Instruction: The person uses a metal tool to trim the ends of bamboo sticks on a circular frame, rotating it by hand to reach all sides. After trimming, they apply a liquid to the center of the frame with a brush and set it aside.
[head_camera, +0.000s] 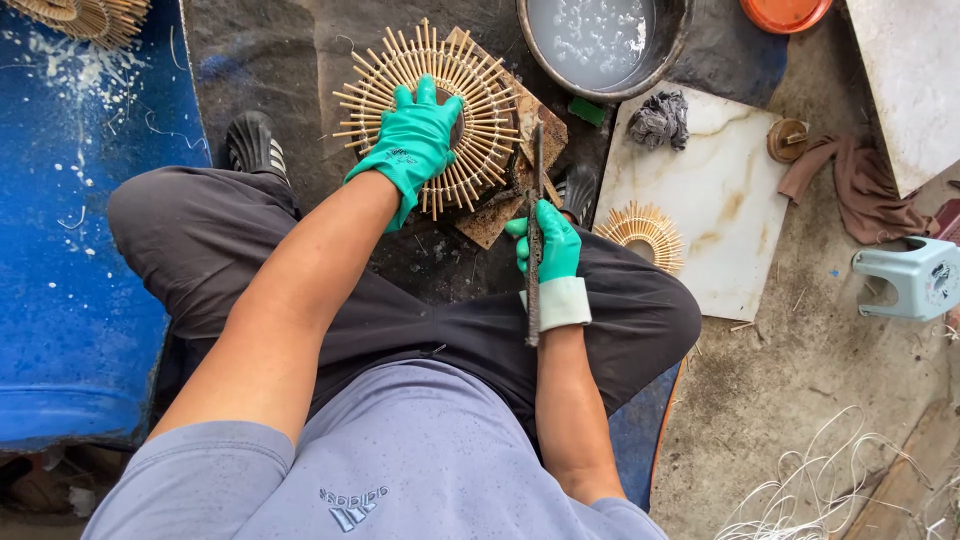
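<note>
My left hand (418, 138), in a green rubber glove, presses flat on a round sunburst piece made of thin bamboo sticks (480, 85). That piece lies on a small wooden board (490, 218) on the dark ground between my feet. My right hand (548, 248), also green-gloved, grips a long dark metal blade (534, 180) held upright, its tip against the right edge of the stick ring.
A metal basin of cloudy water (596, 42) stands beyond the board. A marble-patterned tile (712, 190) at right carries a smaller stick ring (642, 235), a grey rag and a small spool. A blue tarp (60, 250) lies left, a pale stool (912, 278) right.
</note>
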